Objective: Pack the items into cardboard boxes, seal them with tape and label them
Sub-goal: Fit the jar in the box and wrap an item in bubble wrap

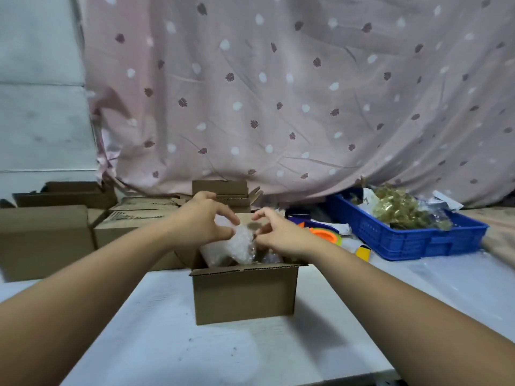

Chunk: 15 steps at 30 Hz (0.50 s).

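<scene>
An open brown cardboard box (243, 293) stands in the middle of the white table (195, 344). A bundle of clear bubble wrap (234, 246) sticks up out of it. My left hand (202, 221) grips the top of the bundle with curled fingers and thumb. My right hand (278, 232) pinches the bundle's right edge between thumb and fingers. What the wrap covers is hidden, and the box's inside is mostly out of sight.
Several brown cardboard boxes (44, 240) are stacked at the left and behind. A blue plastic crate (412, 240) with bagged items stands at the right. An orange tape dispenser (326, 235) and a yellow item (363, 252) lie beside it. A pink patterned cloth hangs behind.
</scene>
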Available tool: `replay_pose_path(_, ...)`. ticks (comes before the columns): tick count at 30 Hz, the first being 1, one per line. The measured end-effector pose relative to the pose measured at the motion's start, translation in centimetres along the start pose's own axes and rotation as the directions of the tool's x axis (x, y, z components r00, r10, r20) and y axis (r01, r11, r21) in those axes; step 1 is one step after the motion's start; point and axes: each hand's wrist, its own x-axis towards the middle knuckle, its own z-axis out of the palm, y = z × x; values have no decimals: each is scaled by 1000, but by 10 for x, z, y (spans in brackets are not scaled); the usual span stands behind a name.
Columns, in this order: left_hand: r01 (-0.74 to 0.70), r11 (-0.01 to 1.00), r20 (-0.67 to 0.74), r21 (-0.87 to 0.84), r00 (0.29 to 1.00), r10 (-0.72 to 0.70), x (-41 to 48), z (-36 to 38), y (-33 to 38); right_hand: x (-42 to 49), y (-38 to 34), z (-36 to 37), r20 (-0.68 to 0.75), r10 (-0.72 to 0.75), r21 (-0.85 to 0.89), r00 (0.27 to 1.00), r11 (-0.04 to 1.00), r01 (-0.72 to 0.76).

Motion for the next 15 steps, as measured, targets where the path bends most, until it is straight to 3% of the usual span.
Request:
replay_pose_path(6, 99, 937, 88, 336, 987, -136, 3, 12, 5, 10, 0, 1, 240, 52, -440, 969, 896, 61)
replay_pose_path(10, -72, 861, 260, 503, 963, -71, 3, 16, 14, 10, -7, -1, 397, 107, -495, 911, 861, 115)
replay_pose_path(15, -176, 755, 370, 632, 924, -95, 15, 24, 14, 12, -11, -3, 465, 216, -567, 859, 818, 101)
